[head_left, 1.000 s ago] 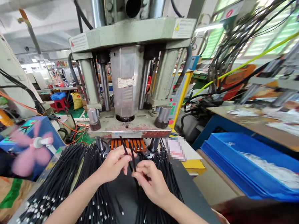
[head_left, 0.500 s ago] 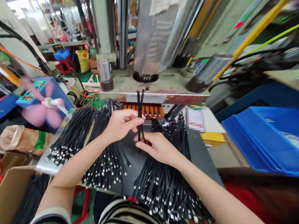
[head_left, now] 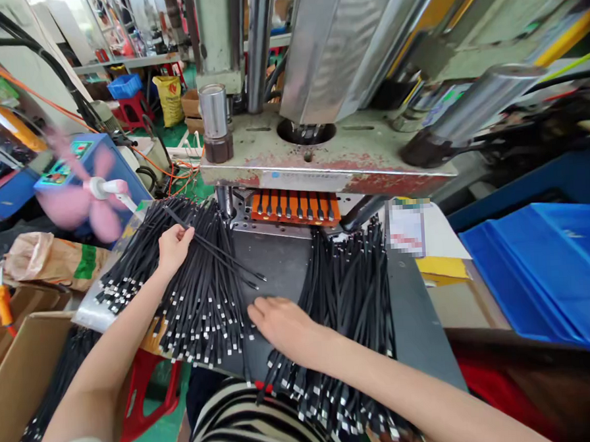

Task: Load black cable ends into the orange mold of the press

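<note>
My left hand (head_left: 176, 247) is closed in a pinch on black USB cables (head_left: 222, 251), at least two. It is over the left pile of cables (head_left: 195, 305), and the held ends reach right across the dark tabletop. Palm down, my right hand (head_left: 283, 327) lies low between that pile and the right pile of cables (head_left: 348, 291). Its fingers are bent together at the left pile's edge; whatever they hold is hidden. Ahead, an orange mould (head_left: 294, 208) under the press carries a row of black cable ends.
The press plate (head_left: 331, 153) overhangs the table's (head_left: 277, 255) back edge. A pink fan (head_left: 96, 192) spins at left, beside a cardboard box (head_left: 31, 373) of cables. Blue plastic bins (head_left: 539, 267) are at right, near a white card (head_left: 407, 228).
My left hand has gone left with the cables, from before the mould to above the left pile. My right hand has come down and toward me. The view has shifted slightly.
</note>
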`<state>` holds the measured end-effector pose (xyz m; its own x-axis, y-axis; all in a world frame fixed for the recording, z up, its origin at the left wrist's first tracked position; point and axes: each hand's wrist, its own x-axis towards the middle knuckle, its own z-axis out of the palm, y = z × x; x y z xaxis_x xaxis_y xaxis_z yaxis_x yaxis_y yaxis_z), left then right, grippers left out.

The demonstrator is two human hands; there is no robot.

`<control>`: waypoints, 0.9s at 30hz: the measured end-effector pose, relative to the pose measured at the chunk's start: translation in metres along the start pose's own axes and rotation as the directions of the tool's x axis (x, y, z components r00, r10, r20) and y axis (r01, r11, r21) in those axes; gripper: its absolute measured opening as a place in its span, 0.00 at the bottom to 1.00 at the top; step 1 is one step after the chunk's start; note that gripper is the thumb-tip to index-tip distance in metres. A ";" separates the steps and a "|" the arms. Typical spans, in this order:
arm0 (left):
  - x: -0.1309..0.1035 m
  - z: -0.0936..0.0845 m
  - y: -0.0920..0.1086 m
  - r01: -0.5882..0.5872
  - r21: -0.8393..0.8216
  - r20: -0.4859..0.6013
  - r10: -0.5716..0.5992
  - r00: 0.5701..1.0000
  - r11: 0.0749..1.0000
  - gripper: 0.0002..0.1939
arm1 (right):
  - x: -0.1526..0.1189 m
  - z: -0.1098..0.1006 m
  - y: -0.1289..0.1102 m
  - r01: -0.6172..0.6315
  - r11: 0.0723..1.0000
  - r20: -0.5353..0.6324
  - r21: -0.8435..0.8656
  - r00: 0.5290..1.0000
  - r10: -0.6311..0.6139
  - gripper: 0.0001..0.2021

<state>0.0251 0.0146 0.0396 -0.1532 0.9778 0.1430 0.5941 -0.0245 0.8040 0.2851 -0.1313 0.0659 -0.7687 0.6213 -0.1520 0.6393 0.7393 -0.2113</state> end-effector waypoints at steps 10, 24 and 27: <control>-0.016 0.016 0.009 -0.126 0.234 0.029 0.123 0.992 0.964 0.14 | -0.040 -0.016 0.043 -0.052 0.943 0.195 0.329 0.981 -0.014 0.06; -0.030 0.010 0.026 -0.086 0.557 -0.135 0.192 0.972 0.826 0.39 | -0.044 -0.014 0.070 -0.271 0.946 0.013 0.178 0.962 0.273 0.03; -0.030 0.005 0.041 -0.154 0.565 -0.148 0.283 0.948 0.811 0.37 | -0.046 -0.014 0.072 -0.222 0.958 -0.012 0.184 0.974 0.228 0.03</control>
<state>0.0580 -0.0145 0.0656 -0.0935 0.8889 0.4484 0.9512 -0.0532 0.3040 0.3668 -0.1032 0.0713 -0.6023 0.7766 -0.1847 0.7794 0.5222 -0.3460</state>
